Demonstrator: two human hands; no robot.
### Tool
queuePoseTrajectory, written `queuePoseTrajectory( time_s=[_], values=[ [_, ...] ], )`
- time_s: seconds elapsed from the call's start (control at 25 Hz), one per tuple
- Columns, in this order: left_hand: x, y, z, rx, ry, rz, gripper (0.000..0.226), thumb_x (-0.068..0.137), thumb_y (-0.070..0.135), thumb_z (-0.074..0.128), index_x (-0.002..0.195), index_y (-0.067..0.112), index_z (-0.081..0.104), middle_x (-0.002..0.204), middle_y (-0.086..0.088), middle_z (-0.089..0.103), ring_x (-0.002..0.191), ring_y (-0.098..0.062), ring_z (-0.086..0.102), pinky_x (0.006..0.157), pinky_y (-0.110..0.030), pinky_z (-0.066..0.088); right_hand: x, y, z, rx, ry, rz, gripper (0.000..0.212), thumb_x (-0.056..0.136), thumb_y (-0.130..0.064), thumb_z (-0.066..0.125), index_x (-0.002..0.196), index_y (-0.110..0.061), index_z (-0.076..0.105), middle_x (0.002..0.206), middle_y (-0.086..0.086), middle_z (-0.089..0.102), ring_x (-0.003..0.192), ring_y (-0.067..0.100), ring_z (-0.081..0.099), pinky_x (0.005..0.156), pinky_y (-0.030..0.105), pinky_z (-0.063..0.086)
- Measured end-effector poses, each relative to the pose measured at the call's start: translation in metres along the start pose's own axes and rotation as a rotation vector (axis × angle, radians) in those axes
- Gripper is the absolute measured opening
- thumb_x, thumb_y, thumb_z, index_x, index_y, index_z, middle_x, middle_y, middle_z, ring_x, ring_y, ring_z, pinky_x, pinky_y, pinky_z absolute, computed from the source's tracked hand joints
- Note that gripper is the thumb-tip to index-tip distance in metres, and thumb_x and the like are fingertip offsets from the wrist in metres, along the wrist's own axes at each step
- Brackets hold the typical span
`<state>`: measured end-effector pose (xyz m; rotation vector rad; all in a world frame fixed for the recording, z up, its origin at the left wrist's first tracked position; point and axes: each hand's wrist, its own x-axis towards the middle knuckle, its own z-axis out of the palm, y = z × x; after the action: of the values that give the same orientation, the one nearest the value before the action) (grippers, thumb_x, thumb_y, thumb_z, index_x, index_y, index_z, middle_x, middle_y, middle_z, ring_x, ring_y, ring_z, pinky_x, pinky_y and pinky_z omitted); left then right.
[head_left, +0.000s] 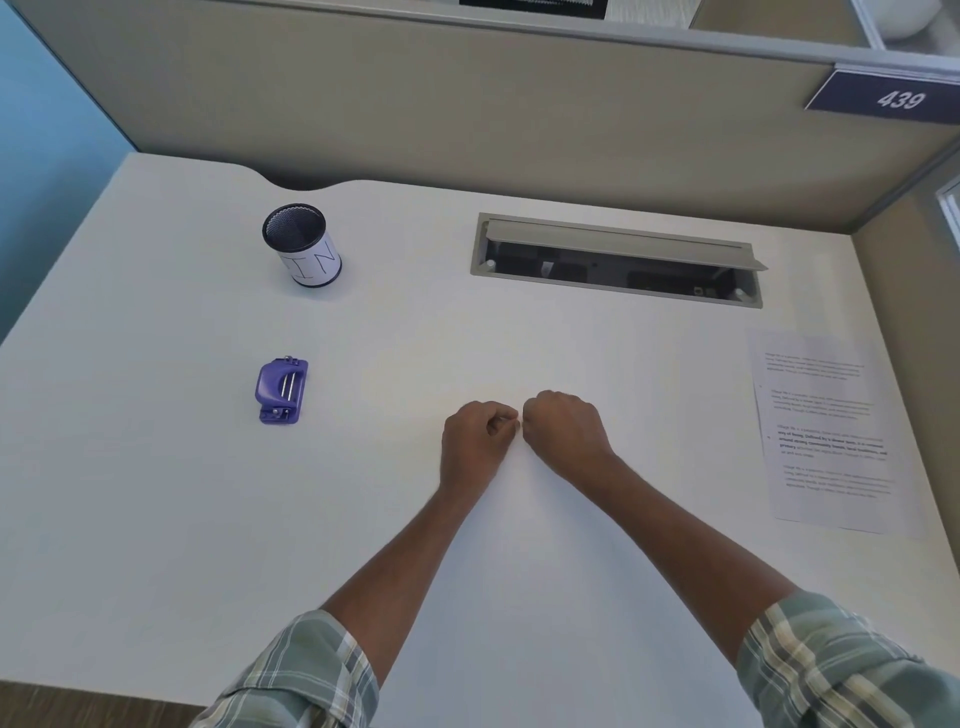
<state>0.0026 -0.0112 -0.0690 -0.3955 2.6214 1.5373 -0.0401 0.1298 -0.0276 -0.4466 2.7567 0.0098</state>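
Both of my hands rest on the white desk (156, 519) near its middle, side by side with the knuckles almost touching. My left hand (475, 436) has its fingers curled into a loose fist, and my right hand (563, 431) is curled the same way. I see nothing held in either one. A purple hole punch (283, 391) lies on the desk well to the left of my left hand. A sheet of printed paper (826, 431) lies flat at the right edge, to the right of my right hand.
A black mesh cup (304, 244) with a white label stands at the back left. A grey cable hatch (618, 262) with its lid raised is set into the desk at the back. Beige partition walls enclose the back and right; a plate reads 439 (893, 98).
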Motion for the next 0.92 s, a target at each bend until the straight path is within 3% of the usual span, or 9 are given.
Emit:
queuePoseTrajectory(
  time_s=[0.36, 0.56, 0.76, 0.92],
  values=[
    [-0.002, 0.002, -0.001, 0.006, 0.011, 0.009, 0.011, 0.09, 0.014, 0.075, 0.091, 0.019, 0.085, 0.081, 0.002, 0.079, 0.081, -0.018, 0.073, 0.079, -0.043, 0.062, 0.008, -0.002, -0.005, 0.071, -0.021, 0.076, 0.04, 0.09, -0.003, 0.056, 0.062, -0.017, 0.031, 0.061, 0.0, 0.037, 0.049, 0.016, 0.03, 0.047, 0.029, 0.02],
    [-0.003, 0.001, -0.001, 0.001, 0.006, 0.021, 0.012, 0.092, 0.014, 0.074, 0.092, 0.018, 0.085, 0.081, 0.001, 0.078, 0.081, -0.019, 0.072, 0.078, -0.044, 0.061, 0.008, -0.004, -0.003, 0.063, -0.002, 0.063, 0.04, 0.093, -0.005, 0.055, 0.065, -0.017, 0.03, 0.065, -0.001, 0.037, 0.056, 0.023, 0.04, 0.048, 0.03, 0.02],
    [-0.003, -0.004, -0.008, 0.031, 0.028, 0.085, 0.013, 0.097, 0.013, 0.073, 0.104, 0.017, 0.084, 0.093, 0.0, 0.078, 0.089, -0.017, 0.071, 0.085, -0.042, 0.06, 0.011, 0.003, 0.0, 0.203, -0.01, 0.077, 0.022, 0.089, -0.012, 0.054, 0.07, -0.014, 0.042, 0.07, 0.001, 0.048, 0.065, 0.028, 0.049, 0.049, 0.031, 0.026],
    [0.008, -0.016, -0.039, 0.151, 0.13, 0.119, 0.019, 0.101, 0.023, 0.071, 0.117, 0.022, 0.081, 0.111, 0.002, 0.074, 0.105, -0.018, 0.069, 0.088, -0.04, 0.06, 0.016, -0.005, -0.009, 0.35, 0.06, 0.109, 0.02, 0.086, -0.01, 0.048, 0.07, -0.013, 0.038, 0.068, 0.006, 0.045, 0.064, 0.027, 0.038, 0.053, 0.035, 0.026]
  ],
)
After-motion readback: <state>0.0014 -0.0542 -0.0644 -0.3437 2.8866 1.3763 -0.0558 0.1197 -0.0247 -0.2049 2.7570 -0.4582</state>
